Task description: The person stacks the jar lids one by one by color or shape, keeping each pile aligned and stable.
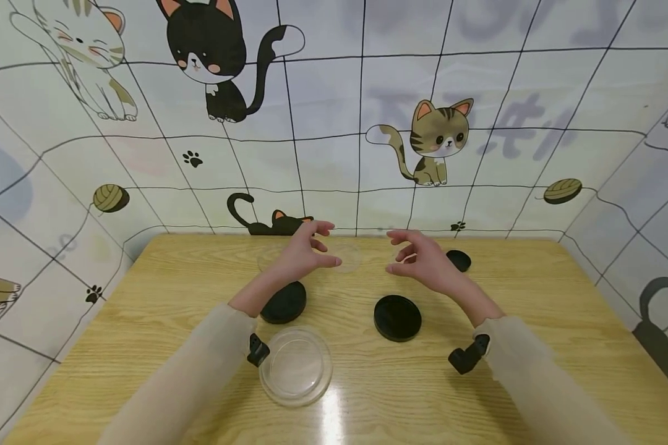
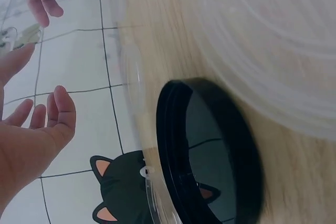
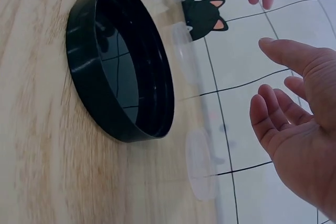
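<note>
My left hand point(image 1: 308, 252) hovers over the far part of the table, fingers loosely bent and holding nothing. Opposite it, my right hand point(image 1: 423, 261) faces inward with its thumb and fingers apart, also without anything in it. Between them and a little behind lies a faint clear round lid point(image 1: 347, 258). A black round lid point(image 1: 284, 303) rests below my left wrist, partly covered by the forearm. Nearer than my right hand lies another black lid point(image 1: 398, 318), its raised rim upward in the right wrist view. Close to the left sleeve is a larger clear lid point(image 1: 295, 366).
A smaller black disc point(image 1: 459, 260) lies behind my right wrist. Another clear lid point(image 1: 268, 254) sits at the far left, partly behind my left arm. The wooden table point(image 1: 545, 296) ends at a cat-printed backdrop point(image 1: 334, 154).
</note>
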`<action>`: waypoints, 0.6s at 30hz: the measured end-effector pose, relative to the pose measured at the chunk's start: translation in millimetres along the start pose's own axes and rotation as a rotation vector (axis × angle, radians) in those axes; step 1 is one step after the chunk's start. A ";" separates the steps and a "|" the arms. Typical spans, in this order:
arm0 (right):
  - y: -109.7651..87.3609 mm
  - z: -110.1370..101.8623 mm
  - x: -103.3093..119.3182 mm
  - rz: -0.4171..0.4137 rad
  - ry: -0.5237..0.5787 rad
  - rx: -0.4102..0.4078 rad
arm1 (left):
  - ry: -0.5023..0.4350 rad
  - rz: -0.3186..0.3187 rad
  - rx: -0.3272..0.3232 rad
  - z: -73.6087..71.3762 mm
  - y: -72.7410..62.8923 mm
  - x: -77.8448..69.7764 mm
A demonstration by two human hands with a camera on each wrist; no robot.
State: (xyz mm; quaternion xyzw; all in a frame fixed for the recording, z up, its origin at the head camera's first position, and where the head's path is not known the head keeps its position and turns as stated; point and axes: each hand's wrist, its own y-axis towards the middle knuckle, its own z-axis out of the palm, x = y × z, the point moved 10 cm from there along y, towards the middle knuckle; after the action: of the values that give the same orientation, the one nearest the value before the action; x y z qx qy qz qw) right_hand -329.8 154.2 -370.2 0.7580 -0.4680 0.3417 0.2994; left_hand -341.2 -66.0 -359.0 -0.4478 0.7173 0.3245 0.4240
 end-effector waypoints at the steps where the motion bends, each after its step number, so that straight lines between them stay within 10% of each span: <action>1: 2.9 2.6 -2.5 -0.001 0.003 0.007 | 0.001 -0.009 0.000 -0.7 2.2 2.0; 18: 38.0 54.4 -24.3 0.096 -0.010 0.130 | 0.057 -0.198 0.100 5.5 22.2 45.9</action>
State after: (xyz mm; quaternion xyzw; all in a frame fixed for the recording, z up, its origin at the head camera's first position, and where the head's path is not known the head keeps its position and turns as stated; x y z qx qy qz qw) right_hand -359.5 109.9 -416.4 0.7542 -0.4822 0.3816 0.2303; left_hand -370.8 -69.6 -400.7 -0.5037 0.6965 0.2320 0.4553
